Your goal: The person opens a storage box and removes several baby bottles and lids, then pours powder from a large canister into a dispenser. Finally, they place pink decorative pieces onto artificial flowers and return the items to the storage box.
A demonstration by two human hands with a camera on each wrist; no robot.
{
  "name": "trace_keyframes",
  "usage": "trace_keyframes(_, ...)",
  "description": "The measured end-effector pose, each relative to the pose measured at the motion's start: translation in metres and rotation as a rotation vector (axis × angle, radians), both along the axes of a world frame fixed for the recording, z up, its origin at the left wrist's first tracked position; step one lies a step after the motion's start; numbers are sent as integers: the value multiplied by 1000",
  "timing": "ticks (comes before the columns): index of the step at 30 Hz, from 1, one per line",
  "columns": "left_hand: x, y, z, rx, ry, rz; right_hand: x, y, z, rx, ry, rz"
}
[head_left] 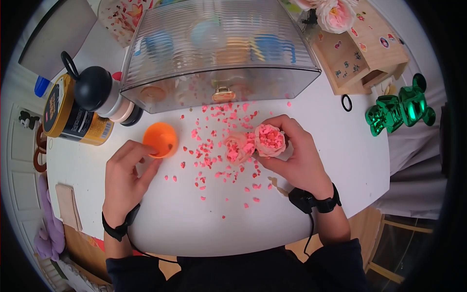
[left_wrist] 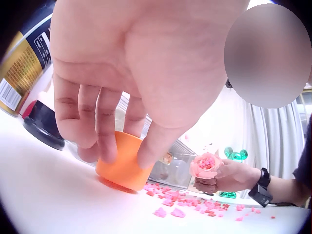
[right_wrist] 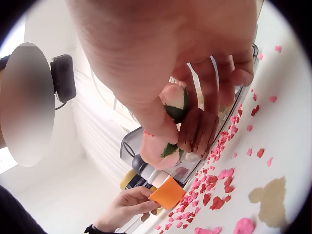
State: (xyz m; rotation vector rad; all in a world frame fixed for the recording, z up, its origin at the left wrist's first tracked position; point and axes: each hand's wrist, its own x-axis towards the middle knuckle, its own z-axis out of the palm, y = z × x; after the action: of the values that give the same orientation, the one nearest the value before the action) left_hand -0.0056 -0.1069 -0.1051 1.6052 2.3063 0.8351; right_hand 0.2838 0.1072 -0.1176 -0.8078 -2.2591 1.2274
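My left hand (head_left: 127,170) holds a small orange cup (head_left: 167,134) between thumb and fingers at the left of the table. A small dark spot shows inside the cup, and its base is close to the tabletop in the left wrist view. In my right hand (head_left: 297,158) are two pink artificial roses (head_left: 270,141), pinched from below with their blooms facing up. Pink bits fill the blooms and lie between them. Green sepals (right_wrist: 176,111) show under the flowers in the right wrist view. Small pink and red pieces (head_left: 206,160) lie scattered below and between the hands.
A clear ribbed storage box (head_left: 219,80) stands at the back. Left of it are a black-lidded bottle (head_left: 95,90) and a gold-and-black tub (head_left: 73,117). To the right are a wooden box (head_left: 350,58), a black ring (head_left: 346,103) and a shiny green bear figure (head_left: 404,107).
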Motion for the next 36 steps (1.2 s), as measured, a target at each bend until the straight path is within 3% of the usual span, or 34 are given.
trace_keyframes(7, 26, 28, 16, 63, -21, -279, 3, 7, 16, -52, 61, -77)
trace_keyframes(12, 43, 52, 12, 81, 0, -429, 0, 16, 35, 155, 45, -34)
trace_keyframes(26, 50, 72, 4, 44, 36, -498, -21, 24, 67, 788, -168, 185)
trace_keyframes(36, 45, 67, 12, 81, 77, -518, -34, 19, 77, 966, -193, 255)
